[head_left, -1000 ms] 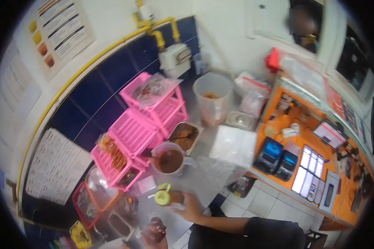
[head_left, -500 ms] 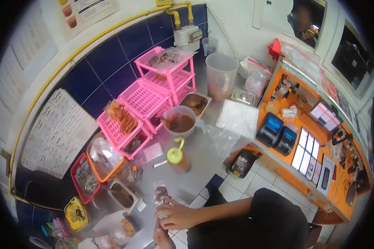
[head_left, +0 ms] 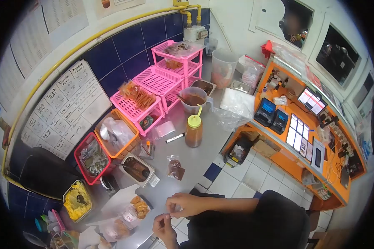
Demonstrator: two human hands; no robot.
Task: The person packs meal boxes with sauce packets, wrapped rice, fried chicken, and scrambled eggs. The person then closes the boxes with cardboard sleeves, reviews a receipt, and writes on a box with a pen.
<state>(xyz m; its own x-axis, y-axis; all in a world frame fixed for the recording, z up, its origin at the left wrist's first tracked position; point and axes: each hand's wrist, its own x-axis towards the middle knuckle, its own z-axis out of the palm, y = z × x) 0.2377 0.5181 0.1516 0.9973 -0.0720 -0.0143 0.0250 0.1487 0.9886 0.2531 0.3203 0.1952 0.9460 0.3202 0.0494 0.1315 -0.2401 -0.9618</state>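
Near the front edge of the metal table, my right hand (head_left: 183,204) has its fingers curled around something small and pale that I cannot make out. Just below it, my left hand (head_left: 164,228) is closed, thumb against forefinger; whatever is between them is too small to name. A clear packet of dark reddish sauce (head_left: 175,169) lies flat above my hands. Behind it stands a brown sauce bottle (head_left: 194,135) with a yellow-green lid. Wrapped pastries in a paper box (head_left: 133,211) sit left of my hands.
Pink racks (head_left: 158,79), an orange basket (head_left: 134,141), a red basket (head_left: 79,165) and a metal sauce tray (head_left: 151,176) line the left and back. A jug of brown sauce (head_left: 194,108) stands behind the bottle. An orange counter (head_left: 274,139) is at right.
My right hand has let go of the bottle and moved down beside my left hand. The sauce packet, earlier in my left hand, now lies on the table. The view has shifted.
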